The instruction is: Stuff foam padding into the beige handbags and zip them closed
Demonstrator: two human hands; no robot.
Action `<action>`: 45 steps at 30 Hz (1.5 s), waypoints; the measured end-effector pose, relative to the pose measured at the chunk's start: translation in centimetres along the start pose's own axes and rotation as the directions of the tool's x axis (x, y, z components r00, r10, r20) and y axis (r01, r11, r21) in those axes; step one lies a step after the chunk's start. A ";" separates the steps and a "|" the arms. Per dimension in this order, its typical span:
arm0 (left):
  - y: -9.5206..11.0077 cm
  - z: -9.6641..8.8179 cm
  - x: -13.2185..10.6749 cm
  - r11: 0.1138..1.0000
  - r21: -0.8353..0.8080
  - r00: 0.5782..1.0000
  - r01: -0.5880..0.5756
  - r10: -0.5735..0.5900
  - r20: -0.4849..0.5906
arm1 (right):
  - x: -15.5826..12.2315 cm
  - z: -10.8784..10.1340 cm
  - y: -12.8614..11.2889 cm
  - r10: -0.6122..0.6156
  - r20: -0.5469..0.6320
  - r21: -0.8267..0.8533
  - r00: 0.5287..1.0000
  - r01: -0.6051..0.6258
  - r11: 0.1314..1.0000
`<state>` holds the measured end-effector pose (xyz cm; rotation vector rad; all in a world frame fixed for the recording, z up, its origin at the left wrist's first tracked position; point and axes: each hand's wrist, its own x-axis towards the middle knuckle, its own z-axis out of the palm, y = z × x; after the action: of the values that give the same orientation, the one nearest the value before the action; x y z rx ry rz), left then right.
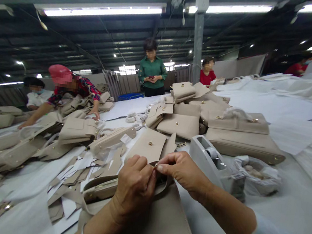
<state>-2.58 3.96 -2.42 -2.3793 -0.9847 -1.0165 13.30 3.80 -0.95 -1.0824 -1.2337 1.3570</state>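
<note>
A beige handbag [171, 222] lies in front of me with its top open, showing a zipper [105, 187] along the opening. My left hand [135, 185] is closed on the bag's upper edge. Right beside it, my right hand [179, 170] pinches a small gold-coloured metal fitting [155, 165] by the bag's strap, thumb against forefinger. The fingertips of both hands almost meet there and partly hide the fitting. Just beyond them lies a beige flap piece [149, 143] with a gold clasp.
Beige and white scraps [70, 198] lie to the left. A grey tape dispenser [206, 158] and a plastic-lined bowl [257, 174] stand at right. Finished-looking bags [179, 124] are piled ahead. A person in a red cap [76, 87] handles bags at left; a person in green [152, 72] stands behind.
</note>
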 end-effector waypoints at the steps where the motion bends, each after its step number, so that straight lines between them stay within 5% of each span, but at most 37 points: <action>1: 0.0 0.0 -0.1 1.000 0.021 0.999 -0.016 0.017 -0.033 | -0.1 0.1 -0.2 0.007 -0.013 -0.014 1.000 -0.007 1.000; 7: -0.1 0.2 -0.4 0.992 0.071 0.987 -0.104 0.111 -0.112 | -0.5 0.5 -1.0 -0.006 -0.041 -0.095 0.999 0.003 0.995; 13: -1.0 0.0 -0.8 0.983 -0.093 0.986 -0.156 0.149 -0.080 | -0.3 0.5 -1.2 -0.042 0.013 -0.197 0.999 0.044 0.979; 31: -2.0 -0.6 -1.1 0.901 -0.401 0.981 0.169 -0.116 0.155 | -0.4 0.7 -0.9 -0.020 0.047 -0.202 0.999 0.029 0.979; 45: -1.5 -0.7 -1.1 0.981 -0.109 0.986 -0.163 0.157 -0.063 | -1.3 0.6 -1.3 0.017 0.050 -0.175 0.999 -0.008 0.985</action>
<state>-4.53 4.08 -2.72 -2.4629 -0.7209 -1.0957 13.05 2.48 0.45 -1.1839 -1.4070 1.3115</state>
